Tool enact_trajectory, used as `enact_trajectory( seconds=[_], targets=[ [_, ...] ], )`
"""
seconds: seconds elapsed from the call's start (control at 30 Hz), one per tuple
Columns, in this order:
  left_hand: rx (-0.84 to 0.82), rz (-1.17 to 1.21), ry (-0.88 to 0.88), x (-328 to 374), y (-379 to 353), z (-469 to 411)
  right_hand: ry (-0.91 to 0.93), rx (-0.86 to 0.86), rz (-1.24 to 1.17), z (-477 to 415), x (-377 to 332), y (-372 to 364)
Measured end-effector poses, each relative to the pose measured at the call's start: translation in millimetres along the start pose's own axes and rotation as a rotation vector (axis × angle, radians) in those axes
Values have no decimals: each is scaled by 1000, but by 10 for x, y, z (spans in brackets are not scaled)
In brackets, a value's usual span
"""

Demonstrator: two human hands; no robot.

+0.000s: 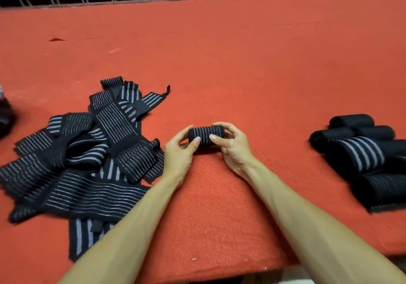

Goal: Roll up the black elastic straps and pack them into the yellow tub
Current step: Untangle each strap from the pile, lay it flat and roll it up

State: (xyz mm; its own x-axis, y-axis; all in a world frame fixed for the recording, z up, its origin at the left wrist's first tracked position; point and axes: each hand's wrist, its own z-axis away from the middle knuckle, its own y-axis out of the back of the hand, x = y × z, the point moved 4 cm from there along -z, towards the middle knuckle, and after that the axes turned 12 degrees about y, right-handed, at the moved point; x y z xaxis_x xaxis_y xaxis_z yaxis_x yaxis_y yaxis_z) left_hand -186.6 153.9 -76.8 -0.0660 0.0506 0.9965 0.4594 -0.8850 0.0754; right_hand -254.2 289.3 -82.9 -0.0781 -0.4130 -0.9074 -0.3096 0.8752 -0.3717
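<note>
The rolled strap (pixel 206 135) is showing black with thin grey lines. The loose straps (pixel 87 152) are showing black with thin and broad grey stripes. The table covering (pixel 219 53) is showing orange-red.

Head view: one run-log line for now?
hands: left hand and right hand grip rolled strap | unrolled pile: left | finished rolls: right | yellow tub: not in view

Soft, even light from above falls bright on the red bench (pixel 219 53), with faint shadows under the forearms (pixel 307 217) — beyond its far edge all is near black. Wide-angle bending bows that edge; the strap pile (pixel 77 163) smears at far left.
</note>
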Motion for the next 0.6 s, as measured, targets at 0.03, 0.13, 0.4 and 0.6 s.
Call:
enact_trajectory(
  seconds=[0.03,0.13,0.4,0.6],
  targets=[
    [3,-59,10,15,-2,8,-3,-12,88,13,-25,31],
    [-13,-186,10,147,-146,47,8,-74,375,-6,-283,244],
    [-186,-94,78,525,-1266,-14,62,-190,910,-361,-1288,1313],
    [-266,-15,201,428,-2189,-124,123,161,1065,-516,-1757,2236]
  ],
)
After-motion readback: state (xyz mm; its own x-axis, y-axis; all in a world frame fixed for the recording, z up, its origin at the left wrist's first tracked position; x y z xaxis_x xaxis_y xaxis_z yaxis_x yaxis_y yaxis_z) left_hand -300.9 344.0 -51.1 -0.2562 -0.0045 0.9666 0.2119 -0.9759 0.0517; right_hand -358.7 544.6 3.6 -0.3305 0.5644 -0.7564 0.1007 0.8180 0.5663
